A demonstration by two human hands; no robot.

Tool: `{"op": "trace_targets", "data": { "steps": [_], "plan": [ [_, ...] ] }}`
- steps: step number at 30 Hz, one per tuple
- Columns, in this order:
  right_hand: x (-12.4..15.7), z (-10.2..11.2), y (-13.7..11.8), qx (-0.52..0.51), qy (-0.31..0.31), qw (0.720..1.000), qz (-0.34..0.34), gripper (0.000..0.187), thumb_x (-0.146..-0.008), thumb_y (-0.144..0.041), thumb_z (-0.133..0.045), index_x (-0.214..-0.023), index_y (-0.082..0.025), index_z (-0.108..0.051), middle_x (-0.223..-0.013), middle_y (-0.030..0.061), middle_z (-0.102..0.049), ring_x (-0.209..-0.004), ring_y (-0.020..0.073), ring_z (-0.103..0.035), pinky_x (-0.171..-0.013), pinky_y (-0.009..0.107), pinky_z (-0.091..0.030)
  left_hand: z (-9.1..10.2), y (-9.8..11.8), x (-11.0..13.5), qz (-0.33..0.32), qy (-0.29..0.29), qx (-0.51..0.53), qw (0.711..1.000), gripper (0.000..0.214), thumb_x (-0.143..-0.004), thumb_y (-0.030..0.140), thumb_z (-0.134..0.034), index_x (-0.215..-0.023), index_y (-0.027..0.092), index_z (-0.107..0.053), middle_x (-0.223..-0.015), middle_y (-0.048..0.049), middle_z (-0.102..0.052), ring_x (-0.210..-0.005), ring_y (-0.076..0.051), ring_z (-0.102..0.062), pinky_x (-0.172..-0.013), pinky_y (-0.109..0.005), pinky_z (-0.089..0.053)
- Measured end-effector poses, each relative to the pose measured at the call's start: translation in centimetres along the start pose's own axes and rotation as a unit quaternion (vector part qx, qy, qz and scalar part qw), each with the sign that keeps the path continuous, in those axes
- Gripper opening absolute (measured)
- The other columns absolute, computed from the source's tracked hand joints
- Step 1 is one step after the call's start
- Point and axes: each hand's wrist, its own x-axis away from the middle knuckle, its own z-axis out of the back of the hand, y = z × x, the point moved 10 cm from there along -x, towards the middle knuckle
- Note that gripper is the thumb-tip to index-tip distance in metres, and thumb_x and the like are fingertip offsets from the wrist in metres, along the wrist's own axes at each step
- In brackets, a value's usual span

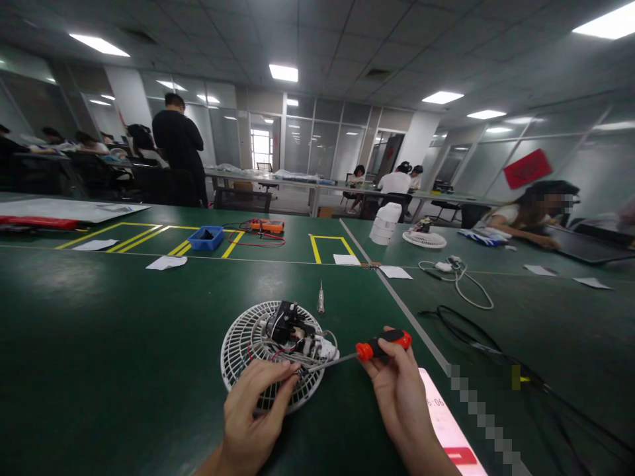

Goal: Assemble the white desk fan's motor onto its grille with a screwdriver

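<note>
A white round fan grille [243,350] lies on the green table with a black motor block [290,325] and loose wires on it. My left hand [255,403] rests on the grille's near rim, fingers pinched at the wires near the screwdriver tip. My right hand [397,390] is closed round a screwdriver [380,345] with a red and black handle; its shaft points left into the wires on the grille. A second small screwdriver [321,297] lies on the table just behind the grille.
A phone [449,423] lies by my right wrist. Black cables [476,330] and a white cord [461,277] run across the right table. Further back are a blue tray [206,238], an orange multimeter [266,226], a white fan part [387,223], paper slips and several seated people.
</note>
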Motion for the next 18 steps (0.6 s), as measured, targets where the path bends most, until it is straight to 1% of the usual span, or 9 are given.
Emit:
{"op": "trace_targets", "data": {
  "steps": [5, 8, 13, 18],
  "plan": [
    [0.2, 0.0, -0.4, -0.018, 0.016, 1.0, 0.003, 0.055, -0.054, -0.025, -0.09, -0.101, -0.025, -0.06, -0.082, -0.0084, -0.061, -0.07, 0.0129, -0.066, -0.067, 0.027, -0.061, -0.1, -0.4, 0.2, 0.013, 0.004, -0.003, 1.0, 0.04, -0.083, 0.0, -0.072, -0.119, 0.016, -0.065, -0.096, -0.0026, -0.078, -0.086, -0.013, -0.076, -0.089, -0.025, -0.06],
    [0.3, -0.1, -0.6, -0.017, 0.011, 1.0, 0.008, 0.056, -0.054, -0.024, -0.091, -0.101, -0.025, -0.06, -0.081, -0.0087, -0.061, -0.069, 0.0131, -0.066, -0.066, 0.027, -0.061, -0.2, -0.9, 0.6, 0.03, 0.002, -0.01, 0.999, 0.043, -0.084, 0.001, -0.072, -0.123, 0.016, -0.063, -0.097, -0.0024, -0.079, -0.087, -0.013, -0.077, -0.093, -0.025, -0.059],
    [0.3, -0.2, -0.4, -0.007, 0.01, 1.0, 0.003, 0.055, -0.056, -0.026, -0.09, -0.102, -0.025, -0.059, -0.082, -0.0086, -0.063, -0.069, 0.0138, -0.068, -0.066, 0.028, -0.061, -0.3, -1.4, 1.0, 0.048, -0.002, -0.006, 0.999, 0.044, -0.085, 0.004, -0.071, -0.126, 0.017, -0.06, -0.098, -0.0025, -0.079, -0.086, -0.014, -0.077, -0.09, -0.026, -0.061],
    [0.4, -0.2, -0.1, 0.006, 0.011, 1.0, -0.007, 0.053, -0.056, -0.029, -0.092, -0.096, -0.026, -0.057, -0.081, -0.0089, -0.065, -0.071, 0.0153, -0.07, -0.066, 0.028, -0.062, -0.1, -1.2, 0.8, 0.041, 0.003, -0.01, 0.999, 0.039, -0.085, 0.004, -0.071, -0.121, 0.017, -0.064, -0.098, -0.0023, -0.079, -0.087, -0.013, -0.077, -0.09, -0.023, -0.061]
  ]
}}
